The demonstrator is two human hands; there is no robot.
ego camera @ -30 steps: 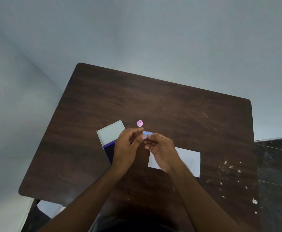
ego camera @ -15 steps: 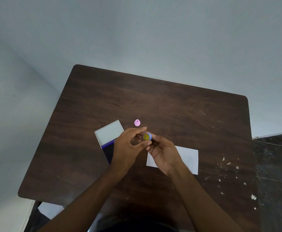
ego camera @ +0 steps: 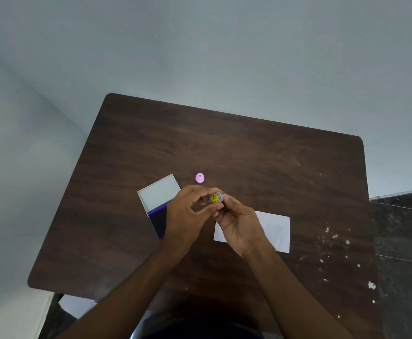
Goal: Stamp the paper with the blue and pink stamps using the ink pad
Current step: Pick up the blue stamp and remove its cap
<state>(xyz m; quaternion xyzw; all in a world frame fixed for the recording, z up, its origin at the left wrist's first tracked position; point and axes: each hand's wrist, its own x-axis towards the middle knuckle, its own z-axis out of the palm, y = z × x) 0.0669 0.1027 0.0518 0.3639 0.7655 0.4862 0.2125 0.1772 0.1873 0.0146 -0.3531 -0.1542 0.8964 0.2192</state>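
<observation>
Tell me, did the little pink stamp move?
No. The pink stamp sits in the same spot just right of the ink pad lid's far corner, as before.

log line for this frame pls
phase: pre-inking | both hands hold small blue stamp, yellow smiley end up | round pink stamp on table | open ink pad | white paper unmarked

A dark wooden table (ego camera: 249, 152) stands against pale grey walls (ego camera: 200, 45), with dark speckled floor (ego camera: 405, 241) at right.

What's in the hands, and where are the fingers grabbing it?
The blue stamp, its yellow smiley end turned up toward the camera. Right hand fingers grip its sides, and left hand fingers touch it too.
</observation>
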